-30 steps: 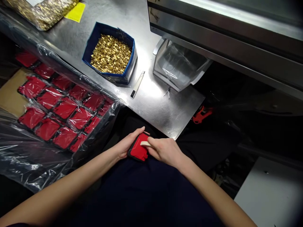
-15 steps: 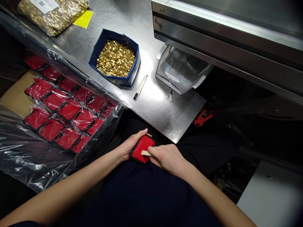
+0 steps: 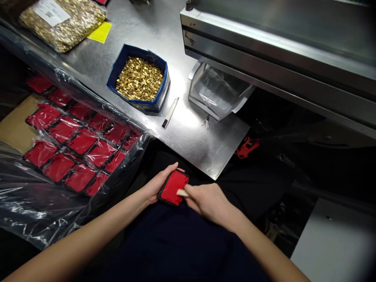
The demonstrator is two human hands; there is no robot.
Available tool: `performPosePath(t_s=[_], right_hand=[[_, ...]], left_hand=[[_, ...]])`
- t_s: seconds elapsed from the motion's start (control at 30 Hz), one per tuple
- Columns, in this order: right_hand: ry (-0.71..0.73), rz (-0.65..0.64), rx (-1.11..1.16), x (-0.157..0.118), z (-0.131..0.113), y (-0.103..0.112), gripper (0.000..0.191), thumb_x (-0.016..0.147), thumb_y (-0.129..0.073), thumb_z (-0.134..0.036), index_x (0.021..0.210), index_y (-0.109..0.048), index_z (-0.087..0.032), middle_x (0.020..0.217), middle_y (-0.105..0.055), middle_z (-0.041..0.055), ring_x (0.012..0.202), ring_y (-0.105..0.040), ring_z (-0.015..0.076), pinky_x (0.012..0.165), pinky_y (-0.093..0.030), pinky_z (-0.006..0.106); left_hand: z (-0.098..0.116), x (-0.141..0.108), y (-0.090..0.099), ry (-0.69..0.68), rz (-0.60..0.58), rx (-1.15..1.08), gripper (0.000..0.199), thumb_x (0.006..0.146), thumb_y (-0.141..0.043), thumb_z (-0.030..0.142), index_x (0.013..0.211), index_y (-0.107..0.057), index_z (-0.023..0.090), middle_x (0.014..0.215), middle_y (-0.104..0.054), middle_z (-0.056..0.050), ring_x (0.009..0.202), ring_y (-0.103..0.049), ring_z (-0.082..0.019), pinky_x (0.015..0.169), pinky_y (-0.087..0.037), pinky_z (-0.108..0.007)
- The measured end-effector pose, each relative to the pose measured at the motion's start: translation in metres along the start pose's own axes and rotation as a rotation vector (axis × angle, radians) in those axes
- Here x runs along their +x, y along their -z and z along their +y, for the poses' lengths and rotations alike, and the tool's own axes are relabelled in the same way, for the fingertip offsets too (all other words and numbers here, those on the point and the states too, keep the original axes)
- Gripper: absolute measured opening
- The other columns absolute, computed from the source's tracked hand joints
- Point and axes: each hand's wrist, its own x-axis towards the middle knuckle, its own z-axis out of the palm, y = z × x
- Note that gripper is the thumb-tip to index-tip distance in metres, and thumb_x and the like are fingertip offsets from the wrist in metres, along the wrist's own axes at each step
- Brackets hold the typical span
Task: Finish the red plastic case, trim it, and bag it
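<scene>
My left hand point(image 3: 157, 185) grips a red plastic part with a black rim point(image 3: 173, 185) over my lap, thumb along its upper left edge. A pale, flat-ended stick point(image 3: 182, 193) is pinched in my right hand point(image 3: 207, 199); its tip lies over the right side of the red face. Most of the stick is hidden by my fingers. On the steel table point(image 3: 202, 152) beyond stands a blue bin point(image 3: 162, 92) filled with small brass pieces point(image 3: 139, 78). A slim white tool with a black end point(image 3: 170, 112) lies beside that bin.
At left, a plastic-lined box point(image 3: 117, 113) contains several similar red parts point(image 3: 82, 140). A bag of brass pieces point(image 3: 61, 23) and a yellow note point(image 3: 100, 32) lie at the back. A grey bin point(image 3: 219, 94) sits under a metal beam point(image 3: 264, 58). Orange-handled pliers point(image 3: 248, 147) show near the table corner.
The camera view has shifted slightly, so the table things appear a little lower and further left. The stick's tip has moved toward the right edge of the red part.
</scene>
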Motion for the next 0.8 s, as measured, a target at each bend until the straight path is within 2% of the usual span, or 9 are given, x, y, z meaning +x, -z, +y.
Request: performPosePath(t_s=[0.1, 0.2, 0.3, 0.4, 0.47, 0.53, 0.6, 0.67, 0.8], right_hand=[[0.019, 0.033, 0.002, 0.014, -0.006, 0.008, 0.027, 0.11, -0.039, -0.046, 0.106, -0.057, -0.027, 0.095, -0.077, -0.0015, 0.077, -0.071, 0.0169, 0.058, -0.023, 0.032], [-0.138, 0.117, -0.01, 0.042, 0.002, 0.025, 0.029, 0.109, -0.038, -0.047, 0.112, -0.057, -0.027, 0.092, -0.077, 0.001, 0.079, -0.072, 0.0218, 0.06, -0.028, 0.031], [-0.28, 0.198, -0.02, 0.064, 0.021, 0.044, 0.041, 0.108, -0.032, -0.057, 0.116, -0.058, -0.025, 0.097, -0.077, 0.0041, 0.085, -0.073, 0.0239, 0.064, -0.037, 0.03], [-0.402, 0.311, -0.065, 0.062, 0.046, 0.058, 0.052, 0.108, -0.028, -0.062, 0.138, -0.049, -0.025, 0.129, -0.069, 0.0088, 0.108, -0.069, 0.0227, 0.075, -0.046, 0.03], [-0.527, 0.373, -0.133, 0.045, 0.07, 0.063, 0.049, 0.111, -0.02, -0.052, 0.143, -0.045, -0.024, 0.14, -0.062, 0.0124, 0.116, -0.065, 0.0234, 0.081, -0.048, 0.032], [-0.656, 0.376, -0.216, 0.021, 0.101, 0.064, 0.046, 0.111, -0.018, -0.036, 0.137, -0.052, -0.021, 0.133, -0.064, 0.0167, 0.115, -0.065, 0.0278, 0.081, -0.048, 0.036], [-0.733, 0.321, -0.297, -0.002, 0.138, 0.062, 0.04, 0.108, -0.028, -0.024, 0.132, -0.059, -0.015, 0.123, -0.067, 0.0221, 0.114, -0.064, 0.0337, 0.082, -0.049, 0.041], [-0.736, 0.241, -0.363, -0.017, 0.175, 0.056, 0.039, 0.104, -0.037, -0.017, 0.136, -0.059, -0.011, 0.125, -0.066, 0.0247, 0.119, -0.062, 0.0359, 0.09, -0.049, 0.046], [-0.616, 0.109, -0.444, -0.019, 0.231, 0.044, 0.038, 0.103, -0.057, -0.029, 0.14, -0.057, -0.018, 0.134, -0.063, 0.0122, 0.121, -0.061, 0.028, 0.104, -0.048, 0.049]], left_hand=[[0.0, -0.001, 0.0, 0.003, 0.016, -0.004, 0.045, 0.087, -0.074, 0.06, 0.096, -0.075, 0.016, 0.081, -0.079, -0.008, 0.065, -0.073, -0.021, 0.059, -0.059, -0.028], [0.001, -0.004, 0.003, 0.027, 0.024, -0.054, 0.046, 0.088, -0.071, 0.062, 0.087, -0.074, 0.016, 0.069, -0.076, -0.007, 0.056, -0.07, -0.021, 0.054, -0.058, -0.029], [0.002, -0.009, 0.004, -0.003, -0.011, -0.118, 0.048, 0.092, -0.067, 0.061, 0.101, -0.074, 0.015, 0.087, -0.081, -0.012, 0.072, -0.078, -0.026, 0.065, -0.063, -0.033], [0.004, -0.014, 0.003, -0.025, -0.037, -0.164, 0.05, 0.094, -0.064, 0.06, 0.115, -0.071, 0.015, 0.107, -0.081, -0.017, 0.091, -0.08, -0.031, 0.079, -0.065, -0.04], [0.004, -0.017, 0.004, -0.034, -0.057, -0.192, 0.05, 0.097, -0.061, 0.059, 0.118, -0.07, 0.014, 0.113, -0.08, -0.018, 0.098, -0.079, -0.032, 0.085, -0.064, -0.041], [0.004, -0.018, 0.006, -0.046, -0.095, -0.225, 0.05, 0.1, -0.058, 0.056, 0.122, -0.069, 0.013, 0.119, -0.078, -0.02, 0.104, -0.078, -0.033, 0.091, -0.063, -0.042], [0.002, -0.018, 0.01, -0.055, -0.144, -0.252, 0.05, 0.101, -0.056, 0.054, 0.127, -0.067, 0.012, 0.126, -0.075, -0.022, 0.11, -0.076, -0.034, 0.095, -0.062, -0.044], [-0.001, -0.016, 0.015, -0.055, -0.197, -0.273, 0.052, 0.101, -0.057, 0.054, 0.13, -0.066, 0.011, 0.132, -0.072, -0.023, 0.115, -0.074, -0.036, 0.099, -0.06, -0.046], [-0.006, -0.012, 0.021, -0.063, -0.292, -0.308, 0.057, 0.099, -0.062, 0.052, 0.138, -0.062, 0.011, 0.139, -0.067, -0.025, 0.124, -0.069, -0.038, 0.105, -0.056, -0.048]])
